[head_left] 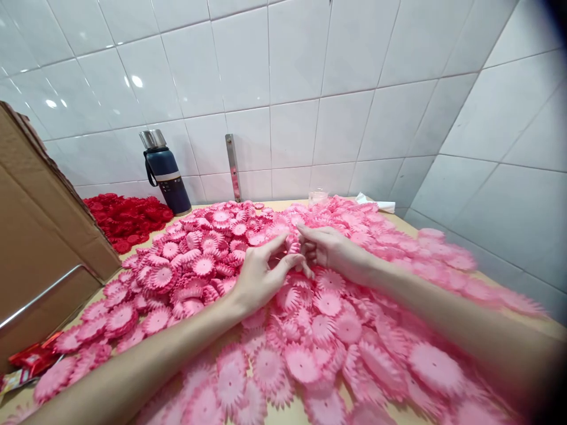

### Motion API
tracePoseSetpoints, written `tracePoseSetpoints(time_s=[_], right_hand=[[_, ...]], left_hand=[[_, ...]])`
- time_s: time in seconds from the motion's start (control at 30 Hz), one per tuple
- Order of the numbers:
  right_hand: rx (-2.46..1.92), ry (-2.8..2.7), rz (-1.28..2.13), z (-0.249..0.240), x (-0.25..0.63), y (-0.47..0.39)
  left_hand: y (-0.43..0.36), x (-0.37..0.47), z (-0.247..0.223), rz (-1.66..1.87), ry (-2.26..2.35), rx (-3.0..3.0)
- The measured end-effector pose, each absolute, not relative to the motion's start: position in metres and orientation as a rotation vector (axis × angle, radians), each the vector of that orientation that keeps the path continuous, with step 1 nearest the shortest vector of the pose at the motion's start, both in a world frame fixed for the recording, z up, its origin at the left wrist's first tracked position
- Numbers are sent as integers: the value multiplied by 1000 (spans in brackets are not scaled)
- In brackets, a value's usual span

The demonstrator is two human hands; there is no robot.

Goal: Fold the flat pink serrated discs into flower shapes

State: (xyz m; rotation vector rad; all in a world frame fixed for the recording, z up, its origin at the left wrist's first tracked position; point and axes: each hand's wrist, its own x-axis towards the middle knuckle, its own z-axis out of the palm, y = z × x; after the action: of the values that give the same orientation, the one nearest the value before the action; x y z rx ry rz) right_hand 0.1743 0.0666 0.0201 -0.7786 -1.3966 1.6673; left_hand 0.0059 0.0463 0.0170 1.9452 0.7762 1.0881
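Observation:
Over the middle of a pink heap, my left hand (261, 274) is closed, thumb and fingers pinching a small stack of pink petal-edged discs (293, 243). From the other side my right hand (332, 251) meets it, its fingers curled in and its thumb and forefinger pressed at the edge of the same stack. The fingers partly cover it, so how many layers it has cannot be made out. All around lie loose pink petal discs (328, 303) with fringed rims and tiny centre holes, darker pink on the left and paler on the right.
A cardboard box (39, 224) stands at the left, with red wrappers (38, 354) beside it. Behind are a red petal pile (128, 218), a dark blue bottle (168, 177), a metal strip (233, 168) against the tiled wall, a clear cup (318, 196) and white paper (383, 205).

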Motion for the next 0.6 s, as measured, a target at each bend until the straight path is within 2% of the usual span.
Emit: tracePoseSetpoints(time_s=[0.17,0.4,0.6], right_hand=[[-839,-1083,1819,-1,171,68],[-866,-1291,1705,-5,175,68],[-865,-1232,1714,-5,176,69]], left_hand=[[46,10,6,1038,840,1851],[47,10,2,1047,859,1792],[50,9,2,1022,856,1813]])
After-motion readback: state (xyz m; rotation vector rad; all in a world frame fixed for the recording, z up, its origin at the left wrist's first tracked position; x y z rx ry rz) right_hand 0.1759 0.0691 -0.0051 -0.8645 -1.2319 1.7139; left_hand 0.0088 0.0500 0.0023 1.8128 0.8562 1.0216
